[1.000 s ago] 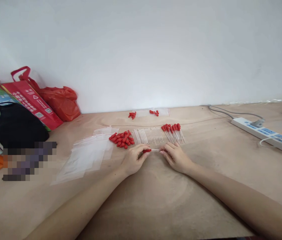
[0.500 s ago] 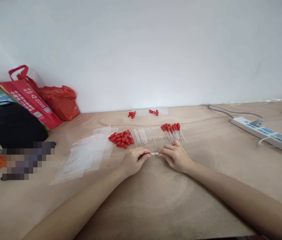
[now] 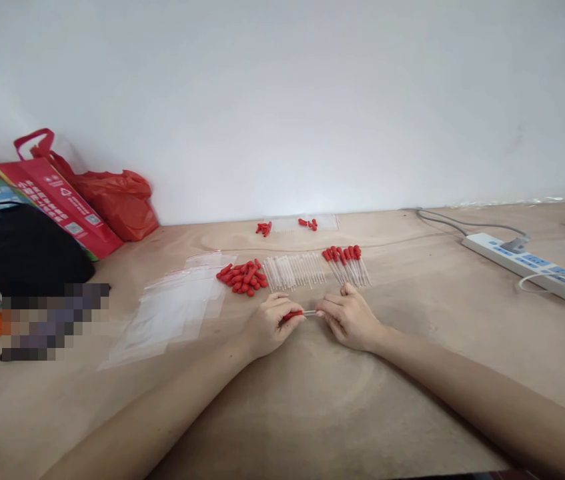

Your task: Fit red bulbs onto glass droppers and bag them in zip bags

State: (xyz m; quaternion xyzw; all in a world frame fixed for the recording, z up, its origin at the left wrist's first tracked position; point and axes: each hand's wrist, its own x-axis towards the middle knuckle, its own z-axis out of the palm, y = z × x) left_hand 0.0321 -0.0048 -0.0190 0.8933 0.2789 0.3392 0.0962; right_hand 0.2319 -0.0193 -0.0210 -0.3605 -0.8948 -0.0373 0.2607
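On shopping bag (image 3: 67,212), seemingly Chinese writing (image 3: 41,200).

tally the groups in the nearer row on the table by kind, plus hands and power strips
clear bag stack: 1
red bulb pile: 1
bare clear tube row: 1
red-topped tube bunch: 1
hands (left hand, right hand): 2
power strip: 1
total: 7

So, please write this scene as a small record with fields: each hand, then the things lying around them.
Left hand: pinches a red, rubber-like bulb
Right hand: grips a thin, clear tube
Row centre: loose clear tubes
Row left: piled red bulbs
Row right: clear tubes with red bulbs
Farther left: flat, transparent plastic bags
Far right: long white power strip
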